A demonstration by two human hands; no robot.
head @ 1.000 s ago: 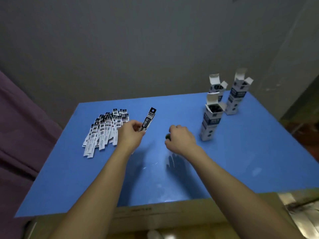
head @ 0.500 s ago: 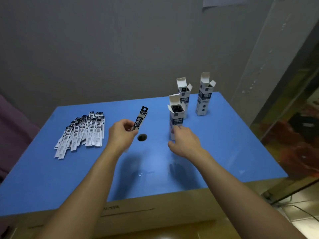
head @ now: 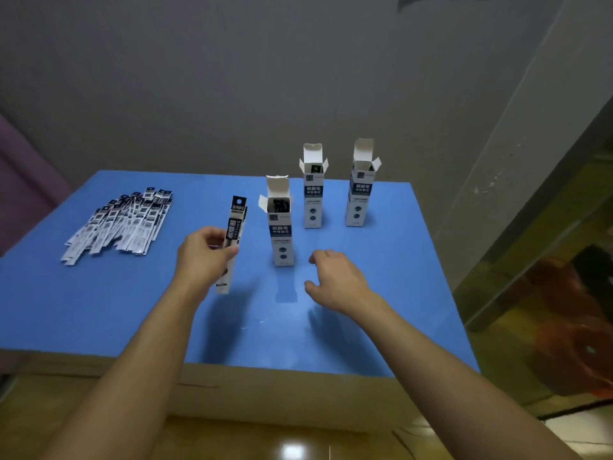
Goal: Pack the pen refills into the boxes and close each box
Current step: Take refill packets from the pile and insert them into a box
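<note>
My left hand [head: 207,257] grips a packaged pen refill [head: 234,227], held upright just left of the nearest box. That open box [head: 281,227] stands upright with dark refills showing in its mouth. Two more open boxes stand behind it, one [head: 312,197] in the middle and one [head: 360,194] to the right. A pile of packaged refills [head: 121,222] lies at the far left of the blue table. My right hand [head: 335,277] hovers with fingers loosely spread, just right of the nearest box's base, holding nothing.
The blue table top [head: 99,310] sits on a cardboard-coloured base [head: 265,396]. A grey wall rises behind. A purple surface [head: 23,180] lies at the left, and a tiled floor with an orange thing [head: 577,327] lies past the right edge.
The view swung right, shifting the boxes toward centre. My left hand carried the refill closer to the nearest box. My right hand left that box's base and opened.
</note>
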